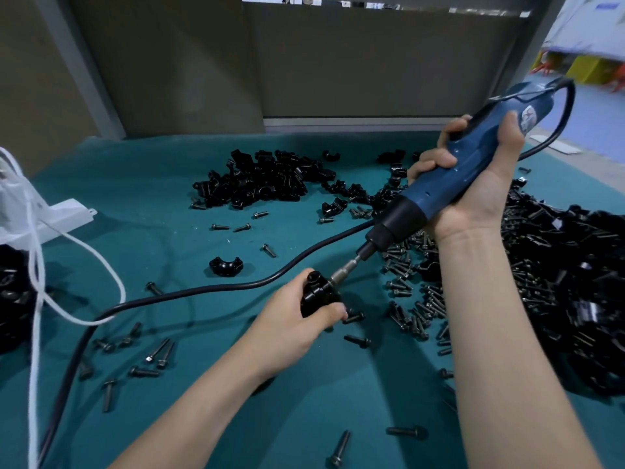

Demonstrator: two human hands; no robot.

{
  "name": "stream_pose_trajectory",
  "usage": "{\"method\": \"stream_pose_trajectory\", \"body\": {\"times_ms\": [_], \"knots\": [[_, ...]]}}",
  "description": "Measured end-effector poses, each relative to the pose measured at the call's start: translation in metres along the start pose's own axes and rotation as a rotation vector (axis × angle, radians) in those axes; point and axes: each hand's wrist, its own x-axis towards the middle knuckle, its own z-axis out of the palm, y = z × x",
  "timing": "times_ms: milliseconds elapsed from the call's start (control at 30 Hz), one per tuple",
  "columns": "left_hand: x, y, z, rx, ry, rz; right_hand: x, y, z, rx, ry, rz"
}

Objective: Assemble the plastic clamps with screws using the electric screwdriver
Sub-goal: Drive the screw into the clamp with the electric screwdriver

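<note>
My left hand (pixel 291 319) grips a black plastic clamp (pixel 318 294) just above the teal table cover, near the middle. My right hand (pixel 473 177) is wrapped round the blue electric screwdriver (pixel 456 174), which slants down to the left. Its metal bit (pixel 345 269) meets the clamp's upper right side. A heap of black screws (pixel 412 292) lies to the right of the clamp. Black clamp halves are piled at the back centre (pixel 260 181) and at the far right (pixel 575 282). One clamp half (pixel 226 265) sits alone left of the clamp.
The screwdriver's black cable (pixel 203 289) runs across the table to the lower left. A white cord (pixel 37 299) hangs at the left beside a white bracket (pixel 64 214). Loose screws (pixel 159 353) are scattered over the front of the cloth. A grey wall panel stands behind.
</note>
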Motion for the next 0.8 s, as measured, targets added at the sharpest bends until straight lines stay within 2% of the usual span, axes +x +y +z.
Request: {"method": "stream_pose_trajectory", "body": {"times_ms": [233,367,633,800], "knots": [[0.002,0.004,-0.005,-0.593,-0.039,-0.083,0.002,-0.002,-0.007,0.052,0.030,-0.021],[0.001,0.007,-0.007,-0.737,-0.100,-0.157,0.004,-0.006,-0.012,0.091,0.040,-0.026],[0.001,0.012,-0.012,-1.010,-0.097,-0.305,0.005,-0.003,-0.013,0.100,0.033,-0.009],[0.001,0.013,-0.014,-1.259,-0.172,-0.308,0.006,0.001,-0.015,0.108,0.029,0.015]]}}
